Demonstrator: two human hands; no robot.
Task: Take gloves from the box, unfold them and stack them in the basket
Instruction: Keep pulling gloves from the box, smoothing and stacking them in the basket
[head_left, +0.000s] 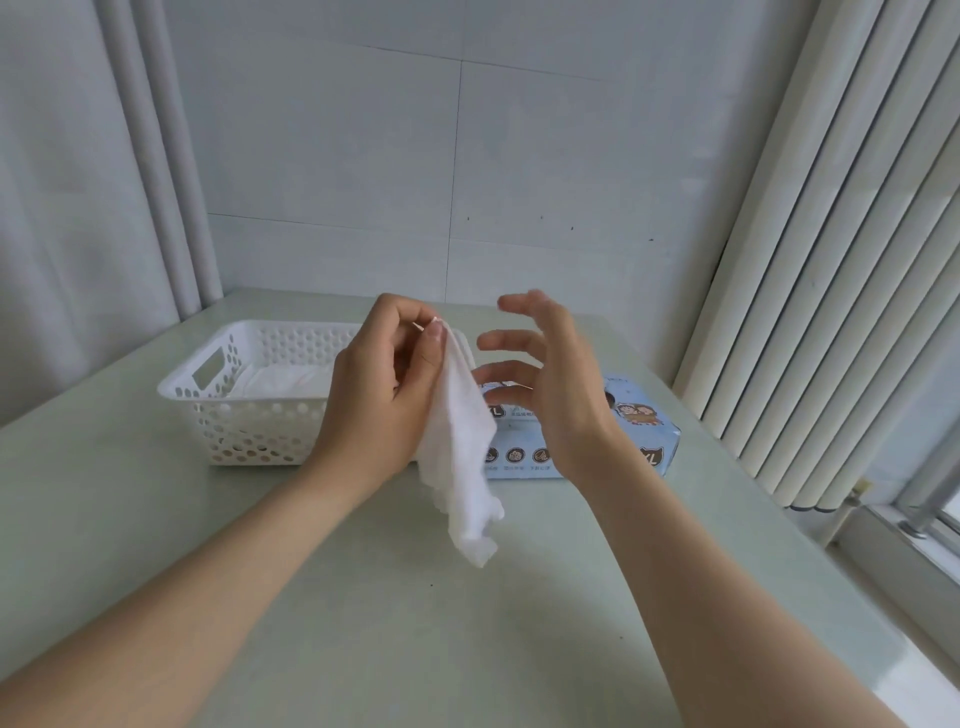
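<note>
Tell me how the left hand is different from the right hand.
The left hand pinches the top of a white glove; the right hand holds nothing. The left hand is curled, the right hand spread open. The left hand is in front of the basket, the right hand in front of the blue box. Both are bare and raised above the table.

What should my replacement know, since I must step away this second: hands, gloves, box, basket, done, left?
Left hand pinches the top edge of a thin white glove, which hangs limp above the pale green table, not spread out.
Right hand open, fingers spread beside the glove, holding nothing.
Light blue printed glove box lies behind the right hand; white perforated plastic basket stands left of it.
Done: some white gloves lie in the basket.
Left: spread this glove, lay it on the stack, then take more from the box.
</note>
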